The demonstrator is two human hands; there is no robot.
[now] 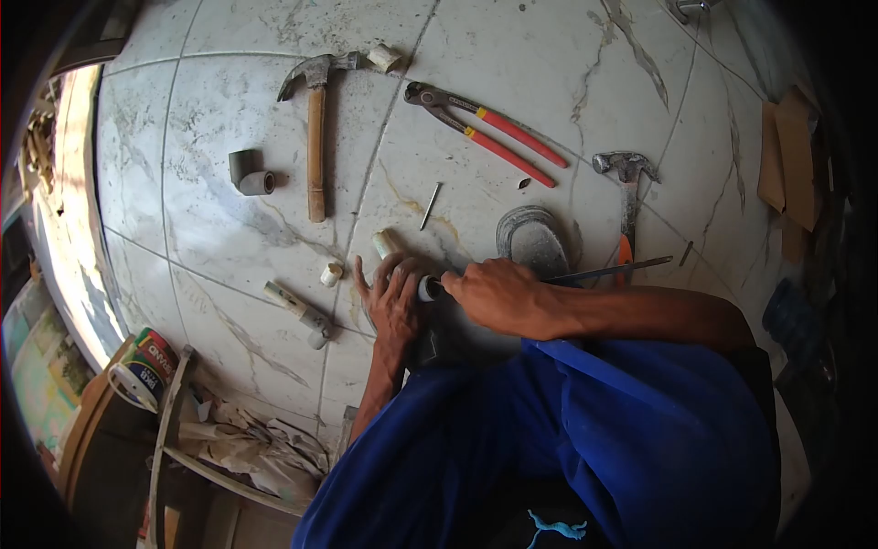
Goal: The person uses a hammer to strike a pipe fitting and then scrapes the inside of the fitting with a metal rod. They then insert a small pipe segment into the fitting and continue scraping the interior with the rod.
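My left hand (395, 295) is closed around a short pale pipe (385, 242), whose upper end sticks out past the fingers. A round grey open end (428, 289) shows at the near side of that hand, facing my right hand. My right hand (498, 297) is a fist around a long, thin, blade-like metal tool (631, 267). The tool's far part runs out to the right above my forearm, and its other end points at the grey opening. Close by on the left lie a small white pipe piece (331, 274) and a pipe with a grey fitting (300, 313).
On the tiled floor lie a wooden-handled hammer (316, 137), red-handled pincers (494, 133), a second hammer (628, 206), a grey elbow fitting (249, 174), a nail (430, 206) and a grey dusty horseshoe-shaped object (533, 240). A paint can (146, 366) stands lower left; cardboard (788, 165) is at right.
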